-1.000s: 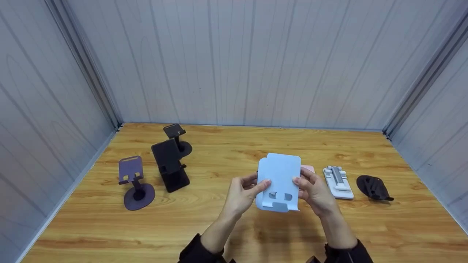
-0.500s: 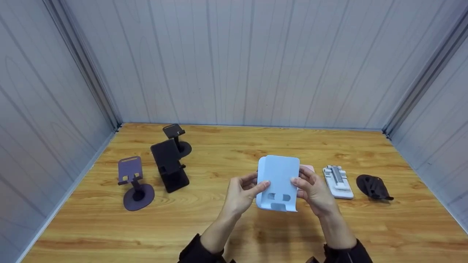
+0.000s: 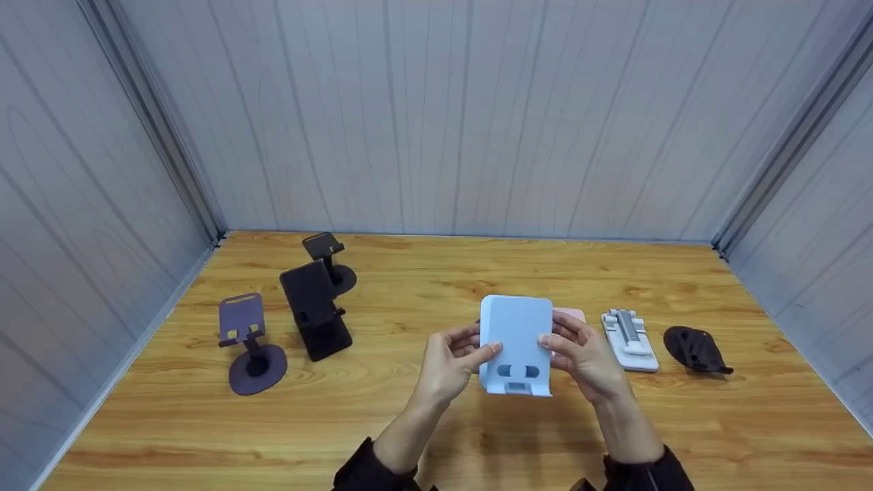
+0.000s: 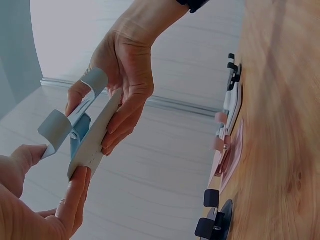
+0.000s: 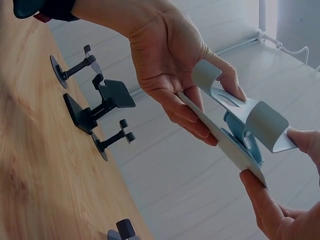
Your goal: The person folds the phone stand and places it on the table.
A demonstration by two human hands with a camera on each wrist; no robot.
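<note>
A light blue folding phone stand [image 3: 516, 334] is held up over the table between both hands. My left hand [image 3: 447, 361] grips its left edge, thumb on the front plate and fingers behind. On the opposite edge my right hand [image 3: 592, 358] holds it the same way. In the right wrist view the hooked lip [image 5: 267, 125] and the flat base [image 5: 232, 152] lie nearly parallel, with a hinged arm [image 5: 242, 137] folded between them. The left wrist view shows fingertips of both hands pressed against the base [image 4: 97, 135].
Behind my right hand lies a pink phone stand [image 3: 569, 314]. Farther right are a white stand [image 3: 631, 341] and a black folded stand [image 3: 697, 350]. At left stand a purple stand [image 3: 256, 348], a large black stand [image 3: 315, 310] and a small black stand [image 3: 331, 262]. Another dark stand [image 4: 215, 220] shows beyond the pink one.
The front plate has shifted left and slightly down, so it lines up more closely with the base behind it. Both hands keep their hold with little movement.
</note>
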